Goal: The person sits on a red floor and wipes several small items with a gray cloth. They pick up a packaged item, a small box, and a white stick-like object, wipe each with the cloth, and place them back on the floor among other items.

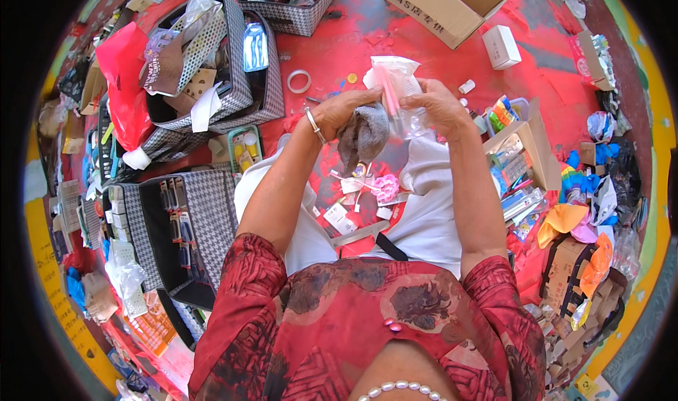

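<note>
In front of my lap, both hands hold a clear plastic bag (pixel 405 74) with pink, stick-like pieces showing inside or against it. My left hand (pixel 337 113), a bangle at its wrist, is closed on the bag's left side. It also holds a bunched grey-brown cloth (pixel 364 138) that hangs below the fingers. My right hand (pixel 439 108) pinches the bag's right side, thumb and fingers together. Between my legs lie a pink frilly hair tie (pixel 386 187), a white card (pixel 340 219) and a grey strip (pixel 360 233).
Houndstooth storage boxes (pixel 244 104) full of goods stand at the left, beside a red plastic bag (pixel 120 83). An open cardboard box (pixel 445 9) and a small white box (pixel 501 48) are at the far right. A tape roll (pixel 299 81) lies ahead. A cardboard box of stationery (pixel 540 146) sits right.
</note>
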The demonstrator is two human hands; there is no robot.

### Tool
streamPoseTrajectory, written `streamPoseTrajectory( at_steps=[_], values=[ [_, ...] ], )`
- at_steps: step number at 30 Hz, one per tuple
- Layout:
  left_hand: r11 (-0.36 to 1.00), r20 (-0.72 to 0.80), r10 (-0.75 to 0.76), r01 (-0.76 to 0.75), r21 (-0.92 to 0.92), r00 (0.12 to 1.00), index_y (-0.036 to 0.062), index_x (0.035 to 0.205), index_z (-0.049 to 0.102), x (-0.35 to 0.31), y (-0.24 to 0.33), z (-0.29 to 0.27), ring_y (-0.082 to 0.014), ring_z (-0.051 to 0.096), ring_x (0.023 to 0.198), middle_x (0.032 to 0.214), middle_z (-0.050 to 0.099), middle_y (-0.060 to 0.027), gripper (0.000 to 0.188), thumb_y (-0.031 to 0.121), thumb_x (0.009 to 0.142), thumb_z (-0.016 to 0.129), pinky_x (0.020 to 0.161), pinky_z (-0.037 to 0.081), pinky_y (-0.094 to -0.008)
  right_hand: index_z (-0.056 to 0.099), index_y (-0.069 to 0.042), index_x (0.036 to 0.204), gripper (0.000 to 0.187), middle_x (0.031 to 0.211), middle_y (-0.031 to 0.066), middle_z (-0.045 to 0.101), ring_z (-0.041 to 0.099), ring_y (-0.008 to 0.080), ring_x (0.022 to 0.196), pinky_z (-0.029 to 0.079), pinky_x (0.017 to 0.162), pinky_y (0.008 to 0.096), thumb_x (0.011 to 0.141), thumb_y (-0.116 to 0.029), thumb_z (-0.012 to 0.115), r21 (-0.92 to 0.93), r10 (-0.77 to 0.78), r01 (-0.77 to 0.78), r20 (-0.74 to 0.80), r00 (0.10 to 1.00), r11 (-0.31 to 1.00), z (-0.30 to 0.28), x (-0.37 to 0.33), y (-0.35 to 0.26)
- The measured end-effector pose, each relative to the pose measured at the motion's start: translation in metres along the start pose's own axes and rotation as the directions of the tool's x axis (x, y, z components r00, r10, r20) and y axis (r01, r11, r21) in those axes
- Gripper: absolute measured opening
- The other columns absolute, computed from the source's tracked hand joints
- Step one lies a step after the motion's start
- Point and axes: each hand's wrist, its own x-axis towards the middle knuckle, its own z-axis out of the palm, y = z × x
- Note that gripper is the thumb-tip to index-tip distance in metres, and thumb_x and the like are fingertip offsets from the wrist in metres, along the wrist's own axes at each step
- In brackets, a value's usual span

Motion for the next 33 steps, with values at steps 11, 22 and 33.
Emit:
streamPoseTrajectory(
  at_steps=[11, 22, 33],
  values=[
    [0.994, 0.093, 0.012, -0.002, -0.11, 0.996, 0.0022, 0.111, 0.051, 0.009, -0.008, -0.007, -0.0155, 0.061, 0.082, 0.095, 0.061, -0.0062, 0.038, 0.029, 0.084, 0.057, 0.071, 0.05, -0.0286, 0.036, 0.006, 0.125, 0.07, 0.108, 0.0117, 0.053, 0.049, 0.0192, 0.101, 0.036, 0.088, 0.0273, 0.067, -0.016, 0.067, -0.281, -0.106, 0.111, 0.033, 0.994, 0.953, -0.012, -0.002, -0.016],
    [0.951, -0.018, 0.236, -0.234, -0.202, 0.972, 0.0009, 0.1, 0.057, 0.016, -0.011, 0.01, -0.0143, 0.061, 0.077, 0.089, 0.062, -0.0059, 0.034, 0.032, 0.087, 0.051, 0.066, 0.051, -0.028, 0.05, 0.002, 0.115, 0.041, 0.094, 0.0074, 0.058, 0.052, 0.0123, 0.084, 0.042, 0.073, 0.0247, 0.08, -0.019, 0.059, -0.216, -0.195, 0.191, 0.002, 0.981, 0.958, -0.02, 0.006, -0.018],
    [0.965, -0.002, 0.182, -0.179, -0.19, 0.983, 0.0049, 0.116, 0.046, 0.011, -0.003, 0.01, -0.0167, 0.059, 0.084, 0.1, 0.058, -0.0069, 0.041, 0.036, 0.089, 0.046, 0.073, 0.05, -0.0297, 0.061, 0.0, 0.093, 0.021, 0.079, -0.0001, 0.059, 0.054, 0.0089, 0.073, 0.043, 0.062, 0.0212, 0.083, -0.018, 0.058, -0.543, -0.541, 0.323, -0.304, 0.784, 0.775, -0.015, -0.004, -0.029]
  ],
)
